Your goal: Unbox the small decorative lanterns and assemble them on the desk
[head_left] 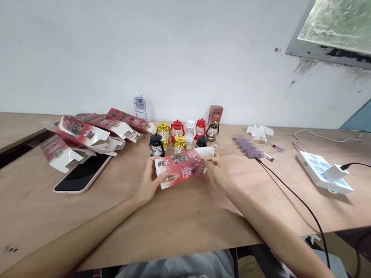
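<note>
My left hand (149,183) and my right hand (216,174) hold a small red printed carton (181,168) between them, just above the wooden table (181,216). The left fingers wrap its left end, the right fingers grip its right end by a white flap. Right behind the carton stand several little toy lanterns (181,134) in gold, red, white and black. A pile of flattened red cartons (91,133) lies to the left.
A pink-cased phone (83,175) lies face up at left. One upright red box (215,113) and a clear bottle (139,105) stand by the wall. At right lie a white power strip (323,172) with plug, black cables (297,200) and crumpled tissue (259,130).
</note>
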Demonstrator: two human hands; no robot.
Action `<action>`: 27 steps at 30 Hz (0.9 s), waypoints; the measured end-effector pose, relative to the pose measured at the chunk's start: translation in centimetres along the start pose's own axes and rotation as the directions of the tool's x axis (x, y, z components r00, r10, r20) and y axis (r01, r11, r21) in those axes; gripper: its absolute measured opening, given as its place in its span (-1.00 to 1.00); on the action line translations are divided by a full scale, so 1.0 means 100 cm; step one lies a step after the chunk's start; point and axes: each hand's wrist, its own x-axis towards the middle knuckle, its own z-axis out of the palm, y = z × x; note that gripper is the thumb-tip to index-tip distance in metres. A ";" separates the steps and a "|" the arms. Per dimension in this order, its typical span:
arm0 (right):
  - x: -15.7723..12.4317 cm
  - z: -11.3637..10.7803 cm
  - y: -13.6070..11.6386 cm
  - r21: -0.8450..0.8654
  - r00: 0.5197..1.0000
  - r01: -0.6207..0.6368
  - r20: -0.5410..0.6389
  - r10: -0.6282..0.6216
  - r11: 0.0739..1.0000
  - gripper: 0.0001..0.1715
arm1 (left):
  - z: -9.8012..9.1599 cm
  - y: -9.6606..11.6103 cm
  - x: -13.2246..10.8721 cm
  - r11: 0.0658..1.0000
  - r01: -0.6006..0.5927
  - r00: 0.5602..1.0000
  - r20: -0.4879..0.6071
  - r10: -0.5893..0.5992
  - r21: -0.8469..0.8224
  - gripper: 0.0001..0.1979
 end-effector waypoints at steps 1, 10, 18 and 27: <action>0.004 -0.003 -0.003 0.034 0.999 0.019 -0.039 -0.018 0.999 -0.78 | 0.001 0.001 0.000 1.000 -0.023 1.000 -0.007 0.023 0.008 -0.56; 0.041 -0.049 -0.021 0.245 0.914 0.115 -0.406 -0.006 0.963 -0.66 | -0.005 -0.002 0.005 0.967 -0.233 0.960 -0.133 0.246 0.105 -0.53; 0.057 -0.087 -0.013 -0.502 0.727 0.225 -0.485 -0.487 0.835 -0.63 | -0.012 -0.006 0.010 0.679 -0.636 0.751 0.093 0.653 0.368 -0.42; 0.041 -0.063 -0.001 -0.778 0.734 0.300 -0.181 -0.655 0.552 -0.62 | -0.013 0.003 0.009 0.189 -0.872 0.400 0.435 0.807 0.452 -0.33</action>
